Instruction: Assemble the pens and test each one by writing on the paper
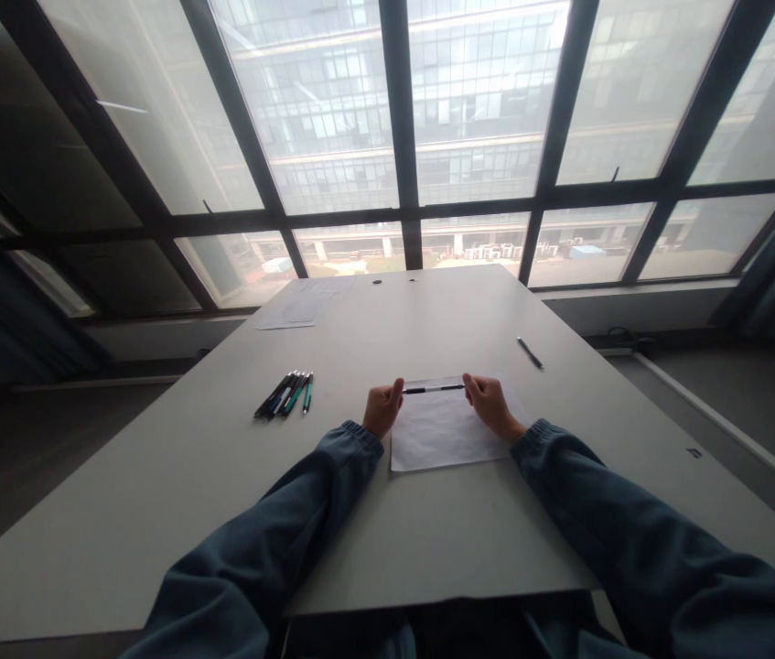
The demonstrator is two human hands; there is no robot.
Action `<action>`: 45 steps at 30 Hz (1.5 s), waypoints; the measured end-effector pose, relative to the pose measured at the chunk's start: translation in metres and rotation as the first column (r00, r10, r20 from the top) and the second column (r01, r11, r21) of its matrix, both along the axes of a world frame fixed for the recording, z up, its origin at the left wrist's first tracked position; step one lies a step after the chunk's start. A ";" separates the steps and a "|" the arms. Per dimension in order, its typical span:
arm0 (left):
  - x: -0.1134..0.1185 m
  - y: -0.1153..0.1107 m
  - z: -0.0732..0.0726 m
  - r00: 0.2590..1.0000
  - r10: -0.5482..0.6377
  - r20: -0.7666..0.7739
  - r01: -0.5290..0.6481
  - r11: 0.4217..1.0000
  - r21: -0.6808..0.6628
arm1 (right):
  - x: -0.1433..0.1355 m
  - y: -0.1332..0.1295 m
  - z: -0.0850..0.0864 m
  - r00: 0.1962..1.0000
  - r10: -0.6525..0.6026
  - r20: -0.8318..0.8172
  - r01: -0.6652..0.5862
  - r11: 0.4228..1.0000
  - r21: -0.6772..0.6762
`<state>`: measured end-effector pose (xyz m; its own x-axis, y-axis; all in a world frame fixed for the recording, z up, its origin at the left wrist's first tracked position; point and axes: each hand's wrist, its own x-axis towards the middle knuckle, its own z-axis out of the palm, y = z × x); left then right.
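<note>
Head-height view, forward and downward

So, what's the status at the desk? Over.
Left hand, right hand: closed on opposite ends of a pen. Pen held across the paper. Nothing seen blocking it; pen bunch off left, lone pen off right.

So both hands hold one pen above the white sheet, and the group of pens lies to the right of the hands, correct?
Side's wrong: the head view shows the group of pens left of the hands. Left hand and right hand do hold one pen above the white sheet.
</note>
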<state>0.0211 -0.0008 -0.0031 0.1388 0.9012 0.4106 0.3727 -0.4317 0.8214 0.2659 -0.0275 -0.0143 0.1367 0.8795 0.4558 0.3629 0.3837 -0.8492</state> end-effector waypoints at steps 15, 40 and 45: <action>0.000 0.002 -0.003 1.000 -0.012 0.019 0.012 1.000 -0.008 | 0.000 -0.001 0.002 1.000 0.008 -0.012 -0.008 1.000 -0.006; 0.000 0.004 -0.005 0.999 -0.043 0.032 0.044 0.999 -0.012 | 0.000 -0.002 0.002 1.000 0.002 -0.030 -0.001 1.000 0.024; 0.000 0.003 -0.005 0.998 -0.046 0.045 0.047 0.999 -0.017 | -0.001 -0.003 0.005 0.999 -0.011 -0.032 0.012 1.000 0.028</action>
